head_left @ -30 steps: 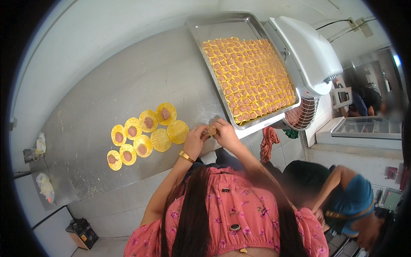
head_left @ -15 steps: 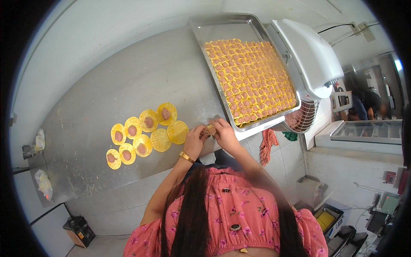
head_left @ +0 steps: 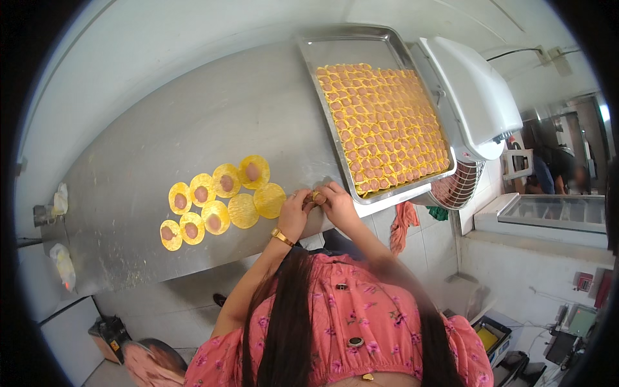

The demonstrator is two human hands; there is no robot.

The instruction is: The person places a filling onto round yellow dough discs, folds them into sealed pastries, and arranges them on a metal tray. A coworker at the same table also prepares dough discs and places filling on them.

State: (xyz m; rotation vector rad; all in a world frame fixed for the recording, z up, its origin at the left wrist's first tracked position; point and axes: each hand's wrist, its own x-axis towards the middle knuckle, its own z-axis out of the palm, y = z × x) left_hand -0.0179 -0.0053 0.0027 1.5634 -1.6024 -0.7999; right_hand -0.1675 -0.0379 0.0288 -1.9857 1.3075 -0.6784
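Both my hands meet at the front of the metal table, closed around one small dumpling (head_left: 316,197) with a yellow wrapper and pinkish meat. My left hand (head_left: 294,214) pinches it from the left, and my right hand (head_left: 337,205) from the right; the fingers partly hide it. Just left of my left hand lie two bare yellow round wrappers (head_left: 269,200). Beyond them, two rows of wrappers each carry a lump of meat filling (head_left: 226,184). To the right of my hands, a metal tray (head_left: 351,50) holds close rows of formed dumplings (head_left: 380,129).
The metal table (head_left: 148,142) stretches far left. A white machine (head_left: 474,97) stands right of the tray, with a wire-guarded bowl of meat (head_left: 456,184) below. An orange cloth (head_left: 403,226) hangs near the tray's corner. A basin of pinkish stuff (head_left: 145,361) is at lower left.
My fingers have shifted around the dumpling and cover more of it. The view has moved slightly, bringing the basin at lower left into sight. Wrappers and tray stay put on the table.
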